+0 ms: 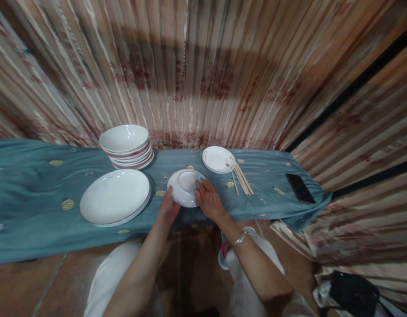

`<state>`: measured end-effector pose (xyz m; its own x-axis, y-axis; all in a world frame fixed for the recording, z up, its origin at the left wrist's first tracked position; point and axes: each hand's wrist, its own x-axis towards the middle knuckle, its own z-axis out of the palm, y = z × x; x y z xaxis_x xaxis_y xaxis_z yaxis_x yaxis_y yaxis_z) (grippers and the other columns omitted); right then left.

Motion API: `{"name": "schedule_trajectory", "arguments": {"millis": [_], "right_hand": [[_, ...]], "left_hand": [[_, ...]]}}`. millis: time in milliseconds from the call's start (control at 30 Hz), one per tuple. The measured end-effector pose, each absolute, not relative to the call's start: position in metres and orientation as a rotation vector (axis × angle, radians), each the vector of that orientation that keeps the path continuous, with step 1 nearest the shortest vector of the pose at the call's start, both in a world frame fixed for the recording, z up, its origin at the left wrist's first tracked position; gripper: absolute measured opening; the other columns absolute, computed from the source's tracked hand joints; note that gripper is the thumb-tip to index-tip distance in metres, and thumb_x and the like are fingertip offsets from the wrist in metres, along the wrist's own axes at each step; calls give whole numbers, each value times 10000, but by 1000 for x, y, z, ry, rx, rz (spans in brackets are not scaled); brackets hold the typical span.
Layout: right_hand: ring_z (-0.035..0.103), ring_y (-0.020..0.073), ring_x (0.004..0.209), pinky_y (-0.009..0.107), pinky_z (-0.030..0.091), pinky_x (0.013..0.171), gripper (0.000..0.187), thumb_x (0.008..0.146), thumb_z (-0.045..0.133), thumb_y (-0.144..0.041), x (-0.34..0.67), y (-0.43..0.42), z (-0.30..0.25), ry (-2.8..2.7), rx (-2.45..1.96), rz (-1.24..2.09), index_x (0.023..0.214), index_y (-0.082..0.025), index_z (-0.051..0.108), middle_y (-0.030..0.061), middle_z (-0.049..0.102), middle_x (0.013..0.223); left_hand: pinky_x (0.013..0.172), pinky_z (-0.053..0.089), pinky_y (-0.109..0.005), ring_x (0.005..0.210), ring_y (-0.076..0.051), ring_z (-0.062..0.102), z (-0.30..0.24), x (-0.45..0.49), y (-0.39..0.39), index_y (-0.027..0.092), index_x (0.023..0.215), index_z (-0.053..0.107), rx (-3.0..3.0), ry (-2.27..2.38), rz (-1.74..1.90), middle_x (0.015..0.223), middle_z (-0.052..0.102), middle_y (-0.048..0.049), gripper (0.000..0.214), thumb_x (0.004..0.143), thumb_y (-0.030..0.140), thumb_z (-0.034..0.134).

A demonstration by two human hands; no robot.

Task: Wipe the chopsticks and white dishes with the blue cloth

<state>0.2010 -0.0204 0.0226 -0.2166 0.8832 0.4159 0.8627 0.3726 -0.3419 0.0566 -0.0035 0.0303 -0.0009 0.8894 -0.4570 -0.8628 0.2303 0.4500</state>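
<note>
A small white plate (179,193) is tilted at the front edge of the table, its underside and round foot ring facing up. My left hand (169,207) is closed on the plate's lower left rim, thumb on the upper face. Across the right side of that underside lies my right hand (208,200), fingers apart and touching near the foot ring. A pale bluish patch shows by those fingertips; I cannot tell whether it is cloth or a reflection. Just behind, a short stack of small patterned plates (218,159) stands beside several wooden chopsticks (243,179).
Large oval plates (115,197) are stacked at the left front, with a stack of white bowls (124,140) behind them. A black phone (300,188) lies at the right end of the teal tablecloth (35,193). Curtains (190,75) hang close behind the table.
</note>
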Motion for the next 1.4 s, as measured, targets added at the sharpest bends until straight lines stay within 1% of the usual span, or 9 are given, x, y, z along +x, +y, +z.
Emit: {"name": "schedule_trajectory", "arguments": {"millis": [167, 433, 600, 800, 967, 1067, 1200, 1267, 1400], "right_hand": [[391, 282, 1341, 508, 395, 1078, 443, 949, 398, -255, 201, -35, 19, -2103, -1498, 56, 1336, -56, 483, 234, 475, 1381], [286, 284, 1405, 498, 375, 1099, 485, 924, 387, -132, 193, -58, 12, -2205, -1388, -30, 1403, -59, 394, 230, 406, 1439], [199, 294, 1434, 509, 340, 1121, 543, 869, 398, -37, 184, -68, 7, -2307, -1280, -118, 1412, -67, 385, 217, 353, 1480], [208, 287, 1431, 496, 343, 1122, 513, 899, 404, -89, 183, -66, 14, -2287, -1253, -90, 1412, -70, 386, 214, 353, 1479], [214, 252, 1434, 488, 339, 1125, 535, 890, 347, -66, 183, -60, 25, -2231, -1246, 37, 1425, -85, 363, 202, 344, 1489], [211, 227, 1436, 462, 327, 1135, 532, 905, 293, -72, 182, -55, 34, -2180, -1227, 68, 1433, -90, 345, 190, 342, 1493], [196, 208, 1441, 439, 290, 1158, 496, 950, 271, -149, 180, -50, 50, -2107, -1206, 61, 1440, -122, 341, 152, 327, 1509], [195, 210, 1442, 441, 275, 1165, 480, 962, 289, -194, 180, -47, 57, -2071, -1189, 62, 1434, -147, 359, 128, 326, 1514], [205, 212, 1439, 435, 260, 1173, 448, 965, 326, -241, 182, -41, 68, -1998, -1129, 39, 1396, -164, 421, 114, 345, 1503]], "left_hand": [[964, 485, -320, 1078, -200, 626, 28, 57, -2, 82, 1305, 510, 31, 793, 1388, 1191, 653, -155, 407, 913, 187, 481], [964, 480, -285, 1064, -183, 633, 28, 59, 0, 89, 1309, 514, 35, 811, 1404, 1182, 662, -146, 398, 943, 208, 417], [920, 505, -269, 891, -158, 683, 28, 59, 2, 78, 1284, 535, 14, 829, 1380, 1026, 720, -114, 389, 953, 217, 386], [859, 518, -235, 693, -120, 677, 32, 61, 1, 115, 1243, 564, 47, 819, 1406, 788, 725, -34, 346, 951, 188, 393], [887, 495, -260, 769, -138, 689, 45, 63, -8, 121, 1221, 579, 195, 777, 1424, 828, 728, -50, 334, 894, 158, 521], [903, 490, -277, 884, -164, 689, 58, 67, -16, 128, 1142, 620, 264, 760, 1422, 833, 731, -58, 276, 889, 132, 509], [906, 483, -270, 1021, -197, 655, 71, 74, -26, 158, 1031, 663, 343, 777, 1414, 927, 734, -74, 233, 850, 98, 530], [908, 483, -287, 1051, -210, 639, 72, 76, -31, 166, 1030, 665, 442, 800, 1409, 991, 727, -72, 231, 830, 125, 557], [929, 476, -347, 1081, -230, 616, 66, 77, -37, 198, 1113, 643, 727, 845, 1372, 1131, 690, -71, 315, 811, 268, 591]]}}
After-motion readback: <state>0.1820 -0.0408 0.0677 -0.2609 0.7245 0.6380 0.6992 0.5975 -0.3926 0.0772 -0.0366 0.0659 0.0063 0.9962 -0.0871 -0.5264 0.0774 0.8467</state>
